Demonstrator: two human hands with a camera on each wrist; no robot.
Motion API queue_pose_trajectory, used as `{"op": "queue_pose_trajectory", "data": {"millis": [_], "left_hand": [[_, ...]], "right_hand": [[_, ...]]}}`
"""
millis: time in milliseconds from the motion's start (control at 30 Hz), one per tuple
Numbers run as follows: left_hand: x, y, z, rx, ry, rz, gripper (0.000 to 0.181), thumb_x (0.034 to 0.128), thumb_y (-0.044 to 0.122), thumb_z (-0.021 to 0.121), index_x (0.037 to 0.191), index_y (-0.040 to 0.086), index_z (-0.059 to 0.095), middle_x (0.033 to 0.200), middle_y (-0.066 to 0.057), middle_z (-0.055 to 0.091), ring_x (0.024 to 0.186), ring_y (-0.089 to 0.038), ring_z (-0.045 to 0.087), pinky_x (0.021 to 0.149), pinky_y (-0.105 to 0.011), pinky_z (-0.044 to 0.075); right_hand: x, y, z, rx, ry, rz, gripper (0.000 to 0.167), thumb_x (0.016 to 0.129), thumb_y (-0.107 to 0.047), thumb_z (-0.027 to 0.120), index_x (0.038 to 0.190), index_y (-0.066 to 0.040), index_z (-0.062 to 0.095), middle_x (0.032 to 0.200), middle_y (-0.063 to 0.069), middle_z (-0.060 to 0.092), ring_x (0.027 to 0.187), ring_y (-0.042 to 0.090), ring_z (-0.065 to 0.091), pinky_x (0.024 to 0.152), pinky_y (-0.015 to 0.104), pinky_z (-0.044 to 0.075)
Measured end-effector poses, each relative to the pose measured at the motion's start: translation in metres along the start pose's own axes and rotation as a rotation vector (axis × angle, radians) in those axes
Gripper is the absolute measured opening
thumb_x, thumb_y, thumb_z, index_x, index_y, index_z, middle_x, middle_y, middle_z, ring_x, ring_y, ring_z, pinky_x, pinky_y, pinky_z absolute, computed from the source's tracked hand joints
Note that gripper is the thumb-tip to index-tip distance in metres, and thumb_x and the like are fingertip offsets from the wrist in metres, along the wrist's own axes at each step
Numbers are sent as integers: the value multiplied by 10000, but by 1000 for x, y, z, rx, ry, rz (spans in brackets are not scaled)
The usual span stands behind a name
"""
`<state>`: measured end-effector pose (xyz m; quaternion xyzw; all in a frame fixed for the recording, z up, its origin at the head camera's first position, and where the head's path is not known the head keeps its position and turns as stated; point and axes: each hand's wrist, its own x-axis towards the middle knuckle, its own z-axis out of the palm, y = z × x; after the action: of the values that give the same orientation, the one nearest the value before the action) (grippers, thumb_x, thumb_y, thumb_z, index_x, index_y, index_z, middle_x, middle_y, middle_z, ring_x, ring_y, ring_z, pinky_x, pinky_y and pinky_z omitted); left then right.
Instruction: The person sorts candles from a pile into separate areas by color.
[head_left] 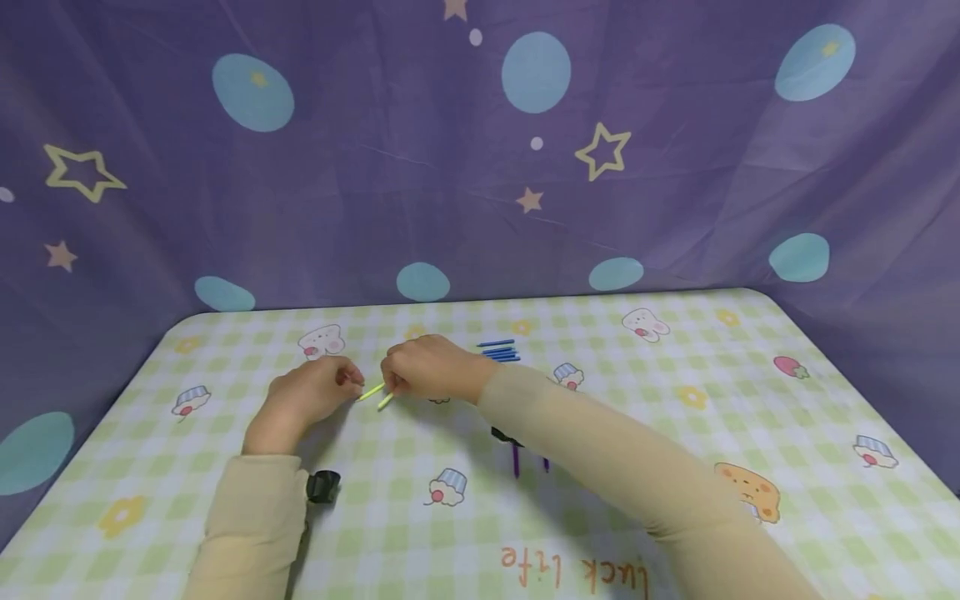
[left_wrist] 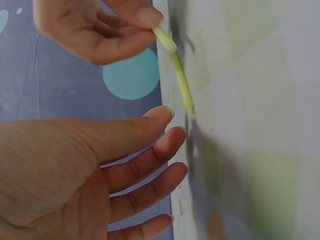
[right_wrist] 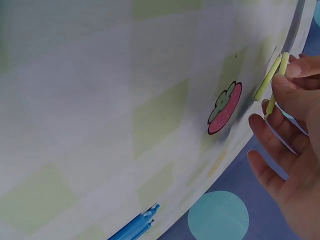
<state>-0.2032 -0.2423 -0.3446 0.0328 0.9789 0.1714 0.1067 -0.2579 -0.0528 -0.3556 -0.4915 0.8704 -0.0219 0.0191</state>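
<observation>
Between thumb and fingers, my right hand (head_left: pixel 427 367) pinches a slim yellow-green stick (right_wrist: pixel 283 65). A second yellow-green stick (left_wrist: pixel 183 85) lies close beside it, at the table surface. My left hand (head_left: pixel 311 396) is just left of the sticks. In the left wrist view its fingers (left_wrist: pixel 145 187) are spread and extended, and the thumb tip is close to the second stick's near end, with no grip on it. Both sticks show in the head view between the hands, their far parts near the right fingertips.
Several blue sticks (head_left: pixel 501 355) lie in a group beyond the right wrist. Purple sticks (head_left: pixel 516 460) lie partly hidden under the right forearm. A checked cloth (head_left: pixel 375 517) with printed cartoons covers the table, and a purple curtain (head_left: pixel 450 208) hangs behind it.
</observation>
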Motion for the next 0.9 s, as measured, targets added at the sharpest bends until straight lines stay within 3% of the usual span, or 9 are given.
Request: {"op": "queue_pose_trajectory", "data": {"millis": [300, 500, 700, 900], "left_hand": [[-11, 5, -15, -10, -15, 28, 257, 982, 251, 594, 1174, 101, 677, 1189, -133, 658, 1068, -346, 613, 833, -611, 413], [-17, 13, -24, -34, -58, 71, 240, 976, 275, 621, 1140, 115, 691, 1126, -79, 676, 1035, -311, 623, 816, -586, 432], [-22, 20, -26, -63, -88, 110, 215, 970, 259, 627, 1119, 117, 690, 1067, -44, 669, 928, -233, 615, 772, -493, 449], [-19, 20, -22, -143, -107, 156, 209, 968, 204, 643, 1111, 55, 673, 1026, -68, 656, 918, -228, 602, 813, -450, 459]], "right_hand": [[18, 5, 6, 13, -11, 57, 69, 920, -279, 729, 969, -232, 740, 967, -106, 680, 918, 74, 632, 834, 246, 489], [22, 5, 7, 12, -11, 86, 106, 894, -318, 754, 953, -232, 736, 946, -114, 673, 914, 73, 625, 828, 260, 492], [15, 8, 0, 82, -43, 95, 103, 897, -307, 753, 953, -228, 720, 936, -127, 656, 915, 59, 610, 822, 257, 485], [-5, 15, -12, 185, -58, 71, 94, 919, -246, 732, 1000, -202, 719, 978, -103, 660, 914, 57, 593, 801, 234, 470]]}}
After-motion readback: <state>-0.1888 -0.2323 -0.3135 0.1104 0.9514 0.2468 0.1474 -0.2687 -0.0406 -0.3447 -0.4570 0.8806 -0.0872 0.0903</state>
